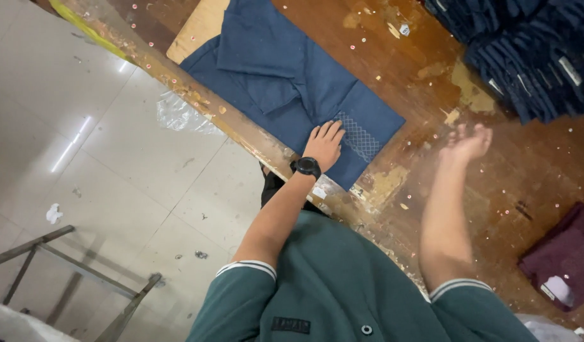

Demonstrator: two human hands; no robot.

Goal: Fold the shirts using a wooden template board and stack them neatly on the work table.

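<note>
Nearest the camera is the person's green polo shirt (342,285), its short sleeves edged with white stripes and a small dark patch low on the chest. From it 2 bare forearms reach out over a worn wooden table (425,82), whose scuffed front edge runs slantwise across the view and whose brown top is flecked with bare patches and small pale scraps. The left hand (324,143), with a black wristwatch (306,167) on the wrist, lies flat and open, fingers spread, pressing on the near corner of a folded navy blue shirt (285,76), just beside a strip of white criss-cross stitching (360,136). The shirt lies flat on the table near its front edge, partly over a pale board (200,25) at the far end. The right hand (467,142) is raised above the bare tabletop, well apart from the shirt; it is blurred, fingers loosely open and holding nothing. At the right edge lies a folded maroon garment (567,253) with a small white tag (558,288) at its near end. Farther off, at the top right, is a stack of folded navy garments (533,50) with small white labels showing. Left of the table, a crumpled clear plastic bag (181,114) lies on the pale tiled floor (83,158), and a metal frame (70,266) stands at the lower left.
</note>
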